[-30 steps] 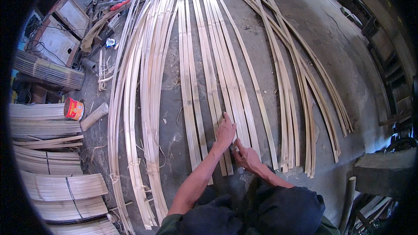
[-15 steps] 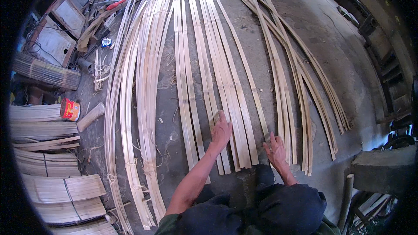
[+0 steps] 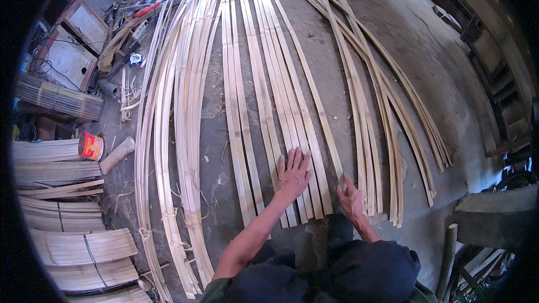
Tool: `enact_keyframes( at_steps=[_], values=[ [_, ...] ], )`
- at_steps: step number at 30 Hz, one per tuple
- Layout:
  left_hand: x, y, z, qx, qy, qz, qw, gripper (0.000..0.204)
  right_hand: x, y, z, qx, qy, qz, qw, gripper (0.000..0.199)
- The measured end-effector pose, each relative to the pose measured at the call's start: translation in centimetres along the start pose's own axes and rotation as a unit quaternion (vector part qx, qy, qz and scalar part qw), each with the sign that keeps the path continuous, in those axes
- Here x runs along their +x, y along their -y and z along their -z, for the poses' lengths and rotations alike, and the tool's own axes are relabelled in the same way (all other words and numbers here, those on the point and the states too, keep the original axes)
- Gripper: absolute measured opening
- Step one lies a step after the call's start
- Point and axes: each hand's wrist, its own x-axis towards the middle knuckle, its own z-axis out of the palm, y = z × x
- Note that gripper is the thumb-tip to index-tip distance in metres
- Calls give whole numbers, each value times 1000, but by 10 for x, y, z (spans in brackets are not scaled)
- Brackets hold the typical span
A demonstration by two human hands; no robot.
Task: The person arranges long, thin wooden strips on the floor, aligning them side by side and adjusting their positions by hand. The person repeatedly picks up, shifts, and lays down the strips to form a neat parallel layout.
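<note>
Long pale bamboo strips lie side by side on the floor before me, running away toward the far side. My left hand rests palm down across the middle group, fingers spread. To its right, my right hand has its thumb and fingers closed at the near end of a single bamboo strip. That strip lies a little apart from the group and curves away to the far side. The strip's end is partly hidden by my fingers.
Tied bundles of strips are stacked at the left, near a red tin and a short wooden billet. More loose strips lie left of the middle group, others cross at the right. A concrete ledge stands at right.
My left hand has turned from a pointing pose to lying flat with fingers spread, slightly to the right. My right hand has closed on the single strip's near end, and that strip has shifted left.
</note>
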Motion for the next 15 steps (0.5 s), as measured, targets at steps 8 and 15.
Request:
enact_keyframes(
  at_steps=[8,15],
  values=[
    [-6,-21,-15,-28,-38,-65,997,64,15,11,-35,50,-19,83,995,53],
    [-9,-18,-20,-19,-39,-82,996,66,24,23,-32,64,-11,82,995,53]
  ],
)
